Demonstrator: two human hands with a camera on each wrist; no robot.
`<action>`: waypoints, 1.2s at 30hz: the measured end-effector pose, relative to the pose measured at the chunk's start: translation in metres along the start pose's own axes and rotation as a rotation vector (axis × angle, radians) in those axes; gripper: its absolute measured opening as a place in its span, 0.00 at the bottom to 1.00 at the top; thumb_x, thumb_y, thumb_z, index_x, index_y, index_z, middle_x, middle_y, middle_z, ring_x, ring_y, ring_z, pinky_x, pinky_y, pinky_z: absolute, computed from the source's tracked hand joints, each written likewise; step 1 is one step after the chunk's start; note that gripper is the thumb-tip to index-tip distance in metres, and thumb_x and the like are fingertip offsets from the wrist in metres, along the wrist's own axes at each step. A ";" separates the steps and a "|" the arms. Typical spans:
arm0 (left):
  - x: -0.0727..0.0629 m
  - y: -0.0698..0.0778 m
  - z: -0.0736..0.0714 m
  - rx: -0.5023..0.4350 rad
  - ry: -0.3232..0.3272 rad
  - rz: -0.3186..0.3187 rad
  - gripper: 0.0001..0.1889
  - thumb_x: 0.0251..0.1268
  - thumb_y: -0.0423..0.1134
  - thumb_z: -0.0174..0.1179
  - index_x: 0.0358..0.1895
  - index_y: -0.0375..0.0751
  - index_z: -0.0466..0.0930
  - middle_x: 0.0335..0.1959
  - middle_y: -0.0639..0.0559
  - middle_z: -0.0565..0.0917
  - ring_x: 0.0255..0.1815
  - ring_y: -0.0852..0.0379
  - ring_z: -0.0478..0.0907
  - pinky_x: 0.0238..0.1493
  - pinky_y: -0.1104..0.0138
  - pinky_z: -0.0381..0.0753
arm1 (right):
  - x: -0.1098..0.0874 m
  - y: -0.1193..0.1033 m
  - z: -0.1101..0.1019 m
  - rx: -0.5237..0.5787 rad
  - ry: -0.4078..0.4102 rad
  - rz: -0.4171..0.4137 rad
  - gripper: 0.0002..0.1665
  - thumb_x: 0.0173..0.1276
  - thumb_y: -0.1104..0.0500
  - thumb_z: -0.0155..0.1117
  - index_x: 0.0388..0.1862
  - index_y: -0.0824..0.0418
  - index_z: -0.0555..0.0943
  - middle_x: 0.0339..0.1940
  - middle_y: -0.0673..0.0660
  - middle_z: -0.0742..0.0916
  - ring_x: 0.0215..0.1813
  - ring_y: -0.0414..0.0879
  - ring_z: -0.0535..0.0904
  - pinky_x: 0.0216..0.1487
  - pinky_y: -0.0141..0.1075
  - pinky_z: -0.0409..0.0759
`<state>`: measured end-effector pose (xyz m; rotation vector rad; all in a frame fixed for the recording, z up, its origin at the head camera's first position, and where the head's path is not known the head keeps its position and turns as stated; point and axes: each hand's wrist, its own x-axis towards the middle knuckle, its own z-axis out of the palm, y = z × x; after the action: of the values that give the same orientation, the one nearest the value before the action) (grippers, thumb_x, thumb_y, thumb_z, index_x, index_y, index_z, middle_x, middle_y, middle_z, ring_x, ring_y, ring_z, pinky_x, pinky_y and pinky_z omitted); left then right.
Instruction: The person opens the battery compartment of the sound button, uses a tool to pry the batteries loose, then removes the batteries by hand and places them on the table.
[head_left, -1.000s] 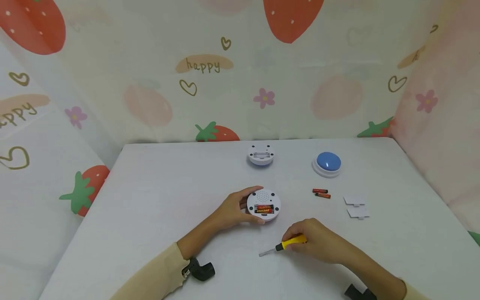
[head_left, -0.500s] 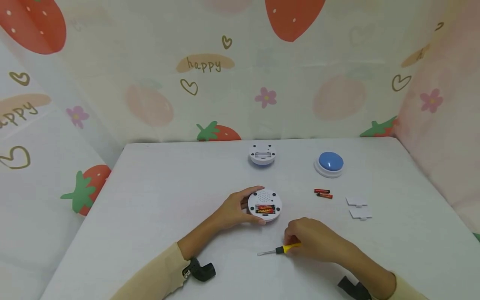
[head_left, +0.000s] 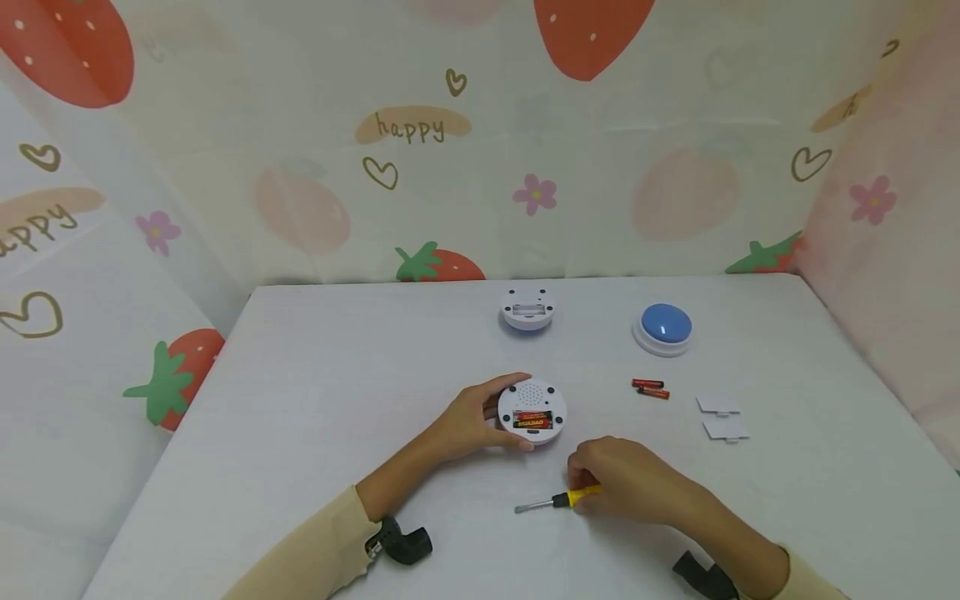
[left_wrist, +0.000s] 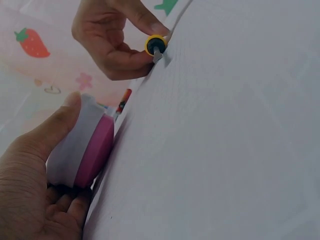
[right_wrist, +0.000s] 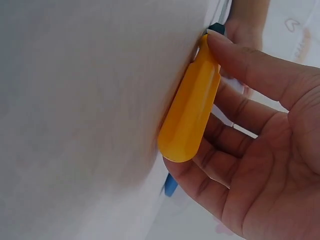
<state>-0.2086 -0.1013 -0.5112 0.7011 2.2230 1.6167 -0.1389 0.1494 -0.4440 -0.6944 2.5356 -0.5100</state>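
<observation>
My left hand (head_left: 471, 423) grips a round white push-button device (head_left: 531, 392) by its left side, thumb in front and fingers behind. Its underside faces up, with red-and-black batteries (head_left: 533, 420) in the uncovered compartment; the left wrist view shows its pink dome (left_wrist: 96, 152) beneath, at the tabletop. To the right and nearer the front, my right hand (head_left: 628, 481) holds a flat-blade screwdriver (head_left: 561, 500), low over the table, blade pointing left. In the right wrist view the thumb presses its yellow handle (right_wrist: 190, 110) near the dark collar, with fingers curled beneath.
Another white device (head_left: 528, 311) lies upside down at the back, its battery slot bare. A blue-domed button (head_left: 666, 325) stands upright at the back right. Loose red batteries (head_left: 651, 389) and two white battery covers (head_left: 724, 429) lie on the white table (head_left: 360, 350).
My right hand has lowered the screwdriver and turned it more level, with more of the handle hidden by the fingers. The left hand stays on the device; the head view has shifted slightly.
</observation>
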 end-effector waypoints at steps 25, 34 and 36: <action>-0.001 0.005 0.001 0.037 0.005 -0.014 0.49 0.48 0.43 0.82 0.76 0.55 0.66 0.72 0.57 0.72 0.69 0.61 0.73 0.70 0.67 0.70 | -0.013 -0.002 -0.030 0.031 0.144 -0.007 0.09 0.61 0.55 0.78 0.40 0.48 0.87 0.32 0.38 0.82 0.38 0.40 0.76 0.41 0.34 0.80; -0.001 0.005 0.001 0.035 0.006 -0.021 0.49 0.48 0.43 0.82 0.77 0.53 0.66 0.73 0.56 0.71 0.69 0.60 0.73 0.69 0.68 0.71 | -0.009 0.006 -0.062 0.036 0.343 -0.126 0.11 0.62 0.57 0.77 0.44 0.54 0.88 0.34 0.42 0.84 0.38 0.42 0.77 0.41 0.36 0.82; -0.001 0.006 0.001 0.033 0.005 -0.024 0.49 0.48 0.43 0.82 0.76 0.54 0.66 0.73 0.57 0.71 0.69 0.60 0.73 0.69 0.68 0.71 | -0.003 0.009 -0.063 0.035 0.371 -0.155 0.11 0.62 0.58 0.77 0.44 0.55 0.88 0.34 0.41 0.84 0.38 0.41 0.77 0.40 0.36 0.82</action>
<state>-0.2062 -0.0999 -0.5061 0.6765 2.2574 1.5759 -0.1725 0.1726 -0.3944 -0.8549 2.8173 -0.7995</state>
